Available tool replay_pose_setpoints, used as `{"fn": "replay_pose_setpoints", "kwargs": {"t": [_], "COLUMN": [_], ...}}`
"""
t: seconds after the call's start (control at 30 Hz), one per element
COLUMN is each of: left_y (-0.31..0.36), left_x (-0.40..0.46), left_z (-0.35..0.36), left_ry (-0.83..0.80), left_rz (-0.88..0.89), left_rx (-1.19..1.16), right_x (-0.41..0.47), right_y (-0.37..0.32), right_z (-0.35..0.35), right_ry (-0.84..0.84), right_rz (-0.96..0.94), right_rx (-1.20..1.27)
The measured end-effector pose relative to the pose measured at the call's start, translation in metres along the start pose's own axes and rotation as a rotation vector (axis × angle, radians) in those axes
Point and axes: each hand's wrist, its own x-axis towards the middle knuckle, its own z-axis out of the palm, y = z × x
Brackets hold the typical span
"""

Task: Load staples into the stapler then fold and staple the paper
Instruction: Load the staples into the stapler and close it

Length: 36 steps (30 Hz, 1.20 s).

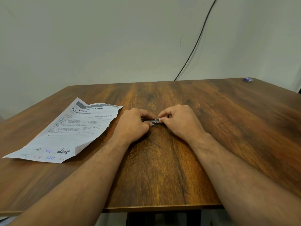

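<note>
A small metal stapler (153, 121) lies on the wooden table (162, 168) between my two hands, mostly hidden by fingers. My left hand (134, 123) is closed around its left end. My right hand (180, 121) pinches its right end, where a pale silvery piece shows at the fingertips; I cannot tell whether it is a staple strip or part of the stapler. A crumpled printed paper (71, 132) with handwritten signatures along its near edge lies flat to the left of my left hand, untouched.
A small blue box (248, 79) sits at the table's far right corner. A black cable (197, 39) runs down the wall behind the table. The table's near edge lies under my forearms.
</note>
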Motion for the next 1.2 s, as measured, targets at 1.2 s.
{"fn": "replay_pose_setpoints", "kwargs": {"t": [1.2], "left_y": [-0.002], "left_x": [-0.002], "left_z": [0.002], "left_ry": [-0.011], "left_rz": [-0.02], "left_rx": [-0.042], "right_x": [-0.008], "right_y": [0.002], "right_z": [-0.006], "right_ry": [-0.022], "right_rz": [-0.051], "right_rx": [-0.135]}}
